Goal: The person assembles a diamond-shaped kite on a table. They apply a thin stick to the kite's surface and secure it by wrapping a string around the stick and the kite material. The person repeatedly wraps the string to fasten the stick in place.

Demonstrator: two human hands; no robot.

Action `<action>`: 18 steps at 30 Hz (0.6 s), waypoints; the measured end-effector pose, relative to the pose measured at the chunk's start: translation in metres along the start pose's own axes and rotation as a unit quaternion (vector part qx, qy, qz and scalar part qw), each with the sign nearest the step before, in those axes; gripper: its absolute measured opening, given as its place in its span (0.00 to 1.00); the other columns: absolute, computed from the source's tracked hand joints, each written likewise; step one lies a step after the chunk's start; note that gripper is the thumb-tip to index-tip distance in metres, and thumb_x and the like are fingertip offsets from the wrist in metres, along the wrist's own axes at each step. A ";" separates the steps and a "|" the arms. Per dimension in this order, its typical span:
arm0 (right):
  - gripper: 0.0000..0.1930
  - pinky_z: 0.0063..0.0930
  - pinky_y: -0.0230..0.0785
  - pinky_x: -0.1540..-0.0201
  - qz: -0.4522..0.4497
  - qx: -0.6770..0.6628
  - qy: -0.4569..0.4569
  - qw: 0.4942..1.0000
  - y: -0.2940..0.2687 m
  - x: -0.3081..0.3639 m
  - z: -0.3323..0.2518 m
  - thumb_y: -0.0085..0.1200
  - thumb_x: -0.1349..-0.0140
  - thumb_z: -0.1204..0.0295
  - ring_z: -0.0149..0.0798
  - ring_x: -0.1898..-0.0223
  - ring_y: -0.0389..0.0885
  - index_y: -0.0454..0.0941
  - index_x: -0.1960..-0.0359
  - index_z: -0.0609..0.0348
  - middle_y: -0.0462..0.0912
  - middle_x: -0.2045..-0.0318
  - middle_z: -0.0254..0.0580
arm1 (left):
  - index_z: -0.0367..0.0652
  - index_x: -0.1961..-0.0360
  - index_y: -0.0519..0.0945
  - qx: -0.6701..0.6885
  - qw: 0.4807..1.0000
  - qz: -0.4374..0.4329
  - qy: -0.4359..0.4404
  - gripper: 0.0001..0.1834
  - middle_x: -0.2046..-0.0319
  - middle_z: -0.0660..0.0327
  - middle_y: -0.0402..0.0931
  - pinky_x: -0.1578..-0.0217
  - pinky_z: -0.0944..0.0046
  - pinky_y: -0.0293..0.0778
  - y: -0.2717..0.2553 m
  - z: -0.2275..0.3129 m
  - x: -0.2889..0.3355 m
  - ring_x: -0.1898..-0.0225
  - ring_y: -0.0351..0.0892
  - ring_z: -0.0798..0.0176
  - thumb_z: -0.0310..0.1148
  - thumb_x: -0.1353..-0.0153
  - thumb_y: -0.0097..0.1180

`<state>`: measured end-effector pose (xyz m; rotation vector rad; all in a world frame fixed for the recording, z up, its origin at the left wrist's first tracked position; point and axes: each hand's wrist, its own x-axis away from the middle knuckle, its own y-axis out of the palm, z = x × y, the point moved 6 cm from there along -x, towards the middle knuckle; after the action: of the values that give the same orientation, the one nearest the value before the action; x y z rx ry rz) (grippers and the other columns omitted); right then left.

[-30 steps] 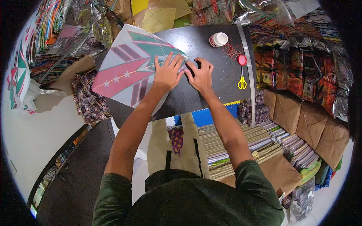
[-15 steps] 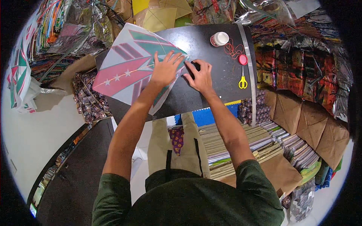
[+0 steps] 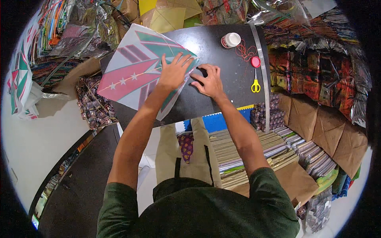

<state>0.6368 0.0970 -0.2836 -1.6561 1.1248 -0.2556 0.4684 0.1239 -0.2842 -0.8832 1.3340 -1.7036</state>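
Observation:
A paper kite (image 3: 125, 67) in white, red and green with white stars lies slanted across the dark tabletop (image 3: 234, 75), a thin stick running along its middle. My left hand (image 3: 173, 75) rests flat on it with the fingers spread, close to its right-hand corner. Just right of that, my right hand (image 3: 209, 82) is at the kite's near right edge, its thumb and fingers apart and the fingertips touching or almost touching the edge. Nothing shows in its grasp.
A white jar (image 3: 231, 40), tangled red string (image 3: 245, 51), a red lid (image 3: 255, 62) and yellow-handled scissors (image 3: 256, 86) occupy the table's right side. Wrapped bundles (image 3: 317, 79) crowd the far and right sides. Stacked paper (image 3: 238, 148) lies below the table's near edge.
My right hand has shifted slightly left and nearer to me along the kite's edge. My left hand and the kite have hardly moved.

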 end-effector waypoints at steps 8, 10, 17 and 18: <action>0.22 0.56 0.62 0.34 0.195 0.070 0.153 0.966 -0.038 -0.014 0.045 0.75 0.40 0.56 0.54 0.40 0.76 0.88 0.47 0.48 0.80 0.44 0.47 | 0.60 0.25 0.71 -0.052 0.998 -0.027 0.004 0.34 0.25 0.72 0.68 0.30 0.16 0.53 -0.010 0.000 -0.011 0.22 0.64 0.62 0.35 0.33 0.62; 0.23 0.59 0.62 0.33 0.280 0.084 0.194 0.936 -0.080 -0.043 0.067 0.75 0.41 0.54 0.56 0.39 0.76 0.88 0.47 0.49 0.80 0.41 0.49 | 0.60 0.24 0.71 -0.063 0.997 -0.053 0.002 0.34 0.25 0.71 0.68 0.30 0.15 0.54 -0.005 0.003 -0.006 0.23 0.64 0.62 0.34 0.33 0.60; 0.22 0.63 0.68 0.36 -0.078 0.199 0.290 0.933 -0.115 -0.081 0.133 0.67 0.35 0.45 0.50 0.35 0.80 0.93 0.49 0.43 0.87 0.40 0.38 | 0.61 0.25 0.72 -0.034 0.998 -0.057 -0.004 0.33 0.25 0.71 0.68 0.29 0.14 0.52 -0.012 0.004 -0.008 0.23 0.65 0.62 0.32 0.31 0.59; 0.18 0.62 0.68 0.36 -0.071 0.212 0.296 0.929 -0.114 -0.081 0.130 0.67 0.35 0.47 0.46 0.39 0.83 0.95 0.55 0.42 0.90 0.47 0.30 | 0.61 0.25 0.73 -0.036 0.997 -0.072 -0.007 0.31 0.25 0.72 0.68 0.28 0.13 0.52 -0.013 0.004 -0.008 0.23 0.65 0.62 0.33 0.30 0.59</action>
<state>0.7402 0.2407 -0.2126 -1.2937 1.2707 -1.0740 0.4735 0.1312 -0.2711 -1.0525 1.3568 -1.7632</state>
